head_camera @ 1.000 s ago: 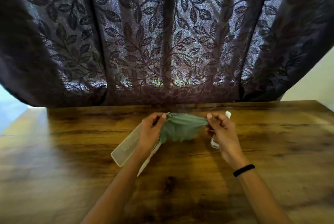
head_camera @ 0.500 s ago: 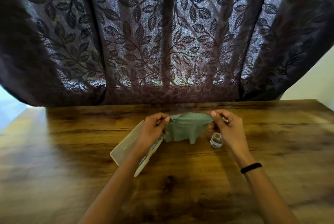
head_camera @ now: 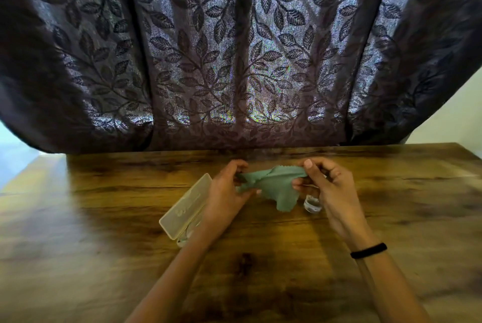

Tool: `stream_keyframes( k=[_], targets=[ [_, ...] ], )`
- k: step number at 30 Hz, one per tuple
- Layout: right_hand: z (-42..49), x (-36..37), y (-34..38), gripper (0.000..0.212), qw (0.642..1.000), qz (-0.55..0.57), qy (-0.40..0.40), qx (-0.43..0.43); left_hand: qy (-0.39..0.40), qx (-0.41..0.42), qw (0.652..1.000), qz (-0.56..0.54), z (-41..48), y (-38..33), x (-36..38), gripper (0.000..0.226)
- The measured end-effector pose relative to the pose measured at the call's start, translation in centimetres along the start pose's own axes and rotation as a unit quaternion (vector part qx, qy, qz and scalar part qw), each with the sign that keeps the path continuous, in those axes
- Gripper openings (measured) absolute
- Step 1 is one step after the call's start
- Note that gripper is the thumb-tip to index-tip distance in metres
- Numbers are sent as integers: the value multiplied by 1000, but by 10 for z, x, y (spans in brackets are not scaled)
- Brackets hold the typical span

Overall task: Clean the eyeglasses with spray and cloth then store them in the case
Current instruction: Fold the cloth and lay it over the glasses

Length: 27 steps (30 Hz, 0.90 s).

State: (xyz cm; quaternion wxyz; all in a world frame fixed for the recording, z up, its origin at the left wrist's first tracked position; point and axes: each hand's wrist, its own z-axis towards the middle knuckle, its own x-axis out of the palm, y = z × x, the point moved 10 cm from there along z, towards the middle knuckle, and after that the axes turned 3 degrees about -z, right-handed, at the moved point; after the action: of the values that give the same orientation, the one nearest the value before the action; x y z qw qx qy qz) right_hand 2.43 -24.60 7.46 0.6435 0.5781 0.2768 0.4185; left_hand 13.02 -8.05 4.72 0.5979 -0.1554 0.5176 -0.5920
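Both hands hold the green cloth (head_camera: 273, 184) up above the desk (head_camera: 104, 231). The left hand (head_camera: 224, 192) pinches one edge of it with closed fingers. The right hand (head_camera: 328, 187) pinches the other edge between thumb and finger. The cloth hangs loose in the middle.

The glasses cannot be seen. They may be inside the clear case (head_camera: 186, 205), which lies on the desk just by the left wrist, but it is too blurry to tell. The little spray bottle (head_camera: 312, 204) stands on the desk, just under the right hand.

The job now looks like opening the cloth out flat. It is best to pull the edges apart gently, so a smooth, clean part is ready for wiping. Keep the hanging corner away from the bottle so it does not tip over.
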Motion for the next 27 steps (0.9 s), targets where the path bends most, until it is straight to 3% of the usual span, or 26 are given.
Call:
stream_keyframes(
  k=[3,8,14,18,21,24,27],
  targets=[
    [-2,-3,3,17,1000,1,0,-6,-51,9,998,17,-2,-4,-13,42],
    [-3,-8,0,25,1000,-10,-3,-8,-12,25,999,26,-2,-9,-13,22],
    [1,-17,-7,18,999,-46,7,-3,-28,19,999,24,2,-6,-26,22],
    [6,-10,-12,19,994,-96,49,-9,-18,-35,999,-18,7,4,-27,21],
    [13,-8,-14,20,987,-155,37,-14,-3,-65,998,-8,13,3,-23,20],
    [17,-17,-3,14,984,-172,-15,-53,-40,10,998,44,18,-24,-32,22],
    [11,-24,7,11,982,-167,-13,-83,-47,77,992,87,8,-45,-36,22]
  ],
)
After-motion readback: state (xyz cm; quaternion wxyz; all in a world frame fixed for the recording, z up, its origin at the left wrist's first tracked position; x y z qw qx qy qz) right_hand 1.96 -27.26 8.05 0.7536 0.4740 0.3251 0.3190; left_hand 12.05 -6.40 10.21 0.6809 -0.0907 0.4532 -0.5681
